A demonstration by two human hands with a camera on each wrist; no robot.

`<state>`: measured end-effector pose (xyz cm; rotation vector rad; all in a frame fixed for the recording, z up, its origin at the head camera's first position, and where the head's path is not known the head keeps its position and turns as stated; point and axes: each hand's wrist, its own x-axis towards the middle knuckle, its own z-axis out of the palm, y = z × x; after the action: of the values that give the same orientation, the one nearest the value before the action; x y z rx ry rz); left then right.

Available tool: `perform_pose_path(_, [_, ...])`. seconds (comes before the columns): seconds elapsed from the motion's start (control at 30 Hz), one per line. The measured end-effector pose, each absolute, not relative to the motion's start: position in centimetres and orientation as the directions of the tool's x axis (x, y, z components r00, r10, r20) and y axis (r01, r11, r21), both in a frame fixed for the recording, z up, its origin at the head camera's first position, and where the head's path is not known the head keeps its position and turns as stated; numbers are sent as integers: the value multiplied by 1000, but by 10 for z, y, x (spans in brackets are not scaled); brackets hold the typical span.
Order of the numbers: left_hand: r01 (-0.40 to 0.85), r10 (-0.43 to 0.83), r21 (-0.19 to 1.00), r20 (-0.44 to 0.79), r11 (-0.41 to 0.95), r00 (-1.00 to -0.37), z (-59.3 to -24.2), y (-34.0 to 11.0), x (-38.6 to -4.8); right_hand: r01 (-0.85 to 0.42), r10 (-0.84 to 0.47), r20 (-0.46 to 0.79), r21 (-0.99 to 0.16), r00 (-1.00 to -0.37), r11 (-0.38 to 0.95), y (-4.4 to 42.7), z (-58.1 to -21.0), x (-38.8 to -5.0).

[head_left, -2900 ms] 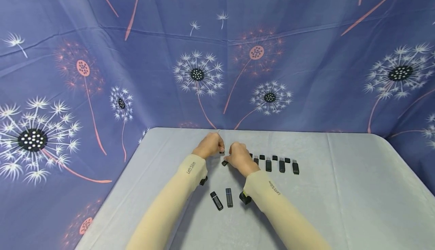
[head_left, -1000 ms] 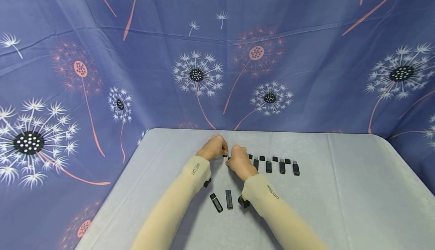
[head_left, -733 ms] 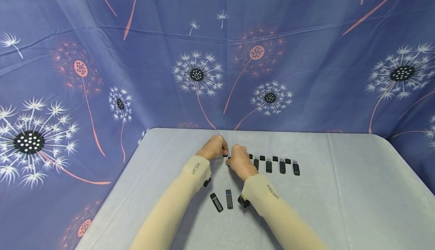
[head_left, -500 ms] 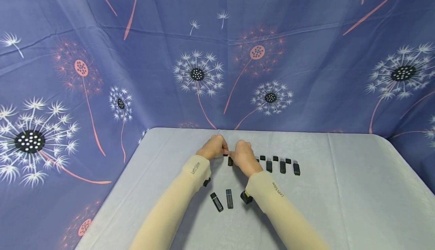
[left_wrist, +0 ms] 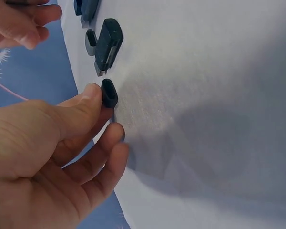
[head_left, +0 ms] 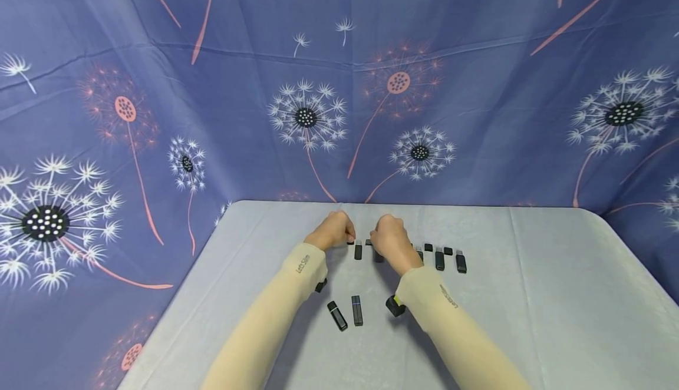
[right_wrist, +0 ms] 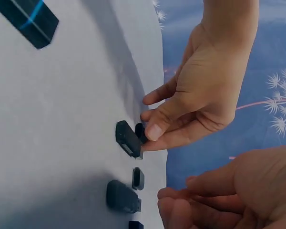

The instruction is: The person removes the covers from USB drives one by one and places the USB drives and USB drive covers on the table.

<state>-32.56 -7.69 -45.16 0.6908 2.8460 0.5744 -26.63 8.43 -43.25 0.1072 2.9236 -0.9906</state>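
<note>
Pinching a black cap (left_wrist: 109, 93) at its thumb and forefinger tips, left of centre in the left wrist view, is the left hand (left_wrist: 47, 152); lower right in the right wrist view, the right hand (right_wrist: 243, 191) hangs loosely curled.

Plastic drives (left_wrist: 109, 43) (metal plugs (left_wrist: 99, 68)), matt cloth backdrop (head_left: 350, 98)

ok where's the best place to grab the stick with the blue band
Likely the long sides of the blue-banded stick, on the near side of its band, pinched from above: it lies flat on the table, pointing away from the viewer, with both long edges exposed. The slanted stick lies apart on its left.
</note>
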Motion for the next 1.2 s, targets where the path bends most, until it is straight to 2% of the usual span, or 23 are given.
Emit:
perform_pose_path(0.17, [428,491,424,-46,798,-870,-452,-80,-323,32,21,-25,-642,-999,766,92,-435,-250])
perform_pose_path(0.33, [474,517,433,21,767,-856,-451,-87,-312,-118,-42,127,-681,-991,723,106,-442,-229])
perform_pose_path(0.5, [518,511,423,142,743,-848,-446,-93,-287,-240,-71,262,-700,-962,673,120,-452,-204])
perform_pose_path(0.87, [537,452,418,290,733,-843,-439,-108,-214,-291,-25,384,-654,-923,698,140,-457,-156])
perform_pose_path(1.2, [494,395,369,314,787,-863,-451,-117,-157,-281,-12,422,-582,-907,763,160,-454,-106])
